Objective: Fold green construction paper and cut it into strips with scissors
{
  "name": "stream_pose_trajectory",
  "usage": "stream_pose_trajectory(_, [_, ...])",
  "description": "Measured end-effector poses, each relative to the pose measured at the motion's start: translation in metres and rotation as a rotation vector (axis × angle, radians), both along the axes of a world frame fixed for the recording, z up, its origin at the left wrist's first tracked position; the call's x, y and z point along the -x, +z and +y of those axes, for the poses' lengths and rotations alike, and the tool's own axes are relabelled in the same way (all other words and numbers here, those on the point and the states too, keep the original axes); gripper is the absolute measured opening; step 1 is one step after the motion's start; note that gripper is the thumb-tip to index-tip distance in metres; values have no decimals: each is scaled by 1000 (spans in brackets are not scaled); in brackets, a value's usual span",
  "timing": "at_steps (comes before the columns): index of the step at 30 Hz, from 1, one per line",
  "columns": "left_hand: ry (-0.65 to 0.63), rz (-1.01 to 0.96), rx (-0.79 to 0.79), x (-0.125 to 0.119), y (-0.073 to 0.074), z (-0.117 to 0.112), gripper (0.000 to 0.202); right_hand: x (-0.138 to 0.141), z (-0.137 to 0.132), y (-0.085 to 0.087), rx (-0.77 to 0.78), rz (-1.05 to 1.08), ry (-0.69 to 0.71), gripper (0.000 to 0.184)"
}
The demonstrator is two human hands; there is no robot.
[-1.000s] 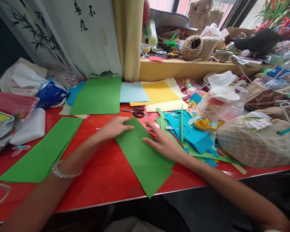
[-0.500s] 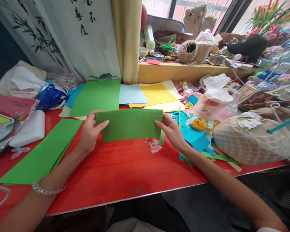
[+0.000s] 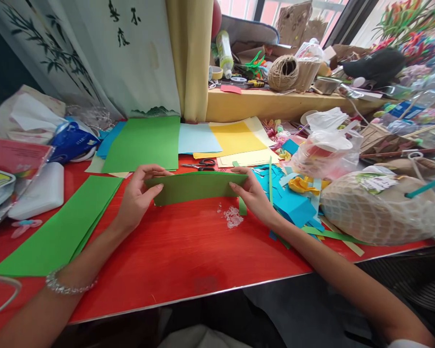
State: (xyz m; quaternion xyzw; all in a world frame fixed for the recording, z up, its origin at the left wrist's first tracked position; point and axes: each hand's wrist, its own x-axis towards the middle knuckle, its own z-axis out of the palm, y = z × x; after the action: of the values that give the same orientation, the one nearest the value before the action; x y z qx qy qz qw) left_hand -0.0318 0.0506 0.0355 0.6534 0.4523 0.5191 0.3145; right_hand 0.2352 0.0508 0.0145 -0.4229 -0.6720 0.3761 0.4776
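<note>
A folded green sheet of paper (image 3: 197, 187) is held lengthwise just over the red table, its near face tilted and its top edge bowed. My left hand (image 3: 139, 195) pinches its left end, thumb in front and fingers behind. At the right end my right hand (image 3: 252, 195) grips it the same way. Behind the paper lie scissors (image 3: 203, 165), with dark handles partly showing. A heap of whitish crumbs (image 3: 233, 217) rests in front of the right end. More folded green paper (image 3: 63, 227) lies beside my left forearm.
Flat coloured sheets lie at the back, among them a large green sheet (image 3: 143, 142) and a yellow one (image 3: 237, 137). Blue paper scraps (image 3: 293, 205) are piled on the right, next to a netted bundle (image 3: 384, 208). A white container (image 3: 39, 191) stands left. The table edge (image 3: 203, 296) runs nearest me.
The green sheet has tipped and dropped a little, so its face looks narrower. Scissors behind it have come into view. Both hands keep their hold at its ends.
</note>
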Motion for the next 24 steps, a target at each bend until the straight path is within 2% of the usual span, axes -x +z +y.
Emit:
stream_pose_trajectory(4, [67,98,27,3,0,0,13,-1,2,-3,25,27,29,20])
stream_pose_trajectory(9, [88,149,39,6,-3,2,15,-2,7,-10,-3,-12,36,22])
stream_pose_trajectory(11, [76,181,53,8,2,5,18,-4,8,-10,-31,-92,-11,23])
stream_pose_trajectory(13, [-9,218,112,17,13,9,28,-8,8,-7,-75,-195,-76,24])
stream_pose_trajectory(15, [-79,293,218,35,27,13,40,-14,8,-1,-126,-272,-135,25])
stream_pose_trajectory(16, [-64,361,275,48,33,14,43,-17,8,3,-151,-287,-163,25])
stream_pose_trajectory(18, [119,666,358,80,39,14,44,-23,9,9,-183,-272,-214,25])
stream_pose_trajectory(20, [293,1033,432,114,34,11,47,-28,11,13,-168,-196,-236,24])
stream_pose_trajectory(22, [399,1124,498,144,24,5,49,-30,13,13,-101,-70,-193,25])
stream_pose_trajectory(24, [449,1157,534,162,12,0,48,-29,15,11,-8,44,-105,27])
